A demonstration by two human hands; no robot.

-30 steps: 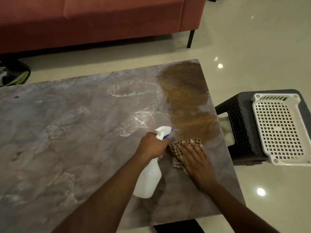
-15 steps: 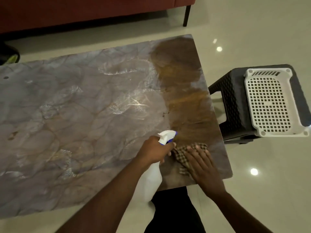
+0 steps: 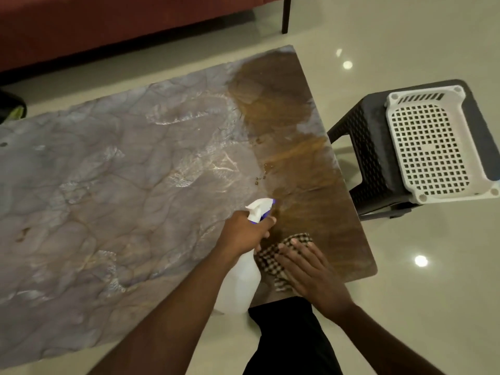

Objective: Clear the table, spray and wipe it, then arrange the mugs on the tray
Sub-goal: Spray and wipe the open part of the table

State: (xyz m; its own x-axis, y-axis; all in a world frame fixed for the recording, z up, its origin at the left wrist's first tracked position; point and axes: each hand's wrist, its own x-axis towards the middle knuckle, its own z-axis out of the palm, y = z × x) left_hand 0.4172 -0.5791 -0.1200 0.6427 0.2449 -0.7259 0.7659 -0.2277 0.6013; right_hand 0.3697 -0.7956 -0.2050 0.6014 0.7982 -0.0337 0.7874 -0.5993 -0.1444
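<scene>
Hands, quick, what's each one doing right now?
Left hand: grips the spray bottle.
Right hand: open, fingers flat, pressing the checked cloth on the table.

no readable text, labels, brands or numbers on anything in view

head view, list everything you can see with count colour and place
table: 1, grey-brown marbled top, centre, wet at its right end
spray bottle: 1, white with blue trigger, near edge of table
cloth: 1, brown and white checked, flat on table's near right corner
stool: 1, black, right of table
tray: 1, white perforated, on the stool
sofa: 1, red, behind table
left hand: grips the spray bottle's neck
right hand: flat, pressing on the cloth
</scene>
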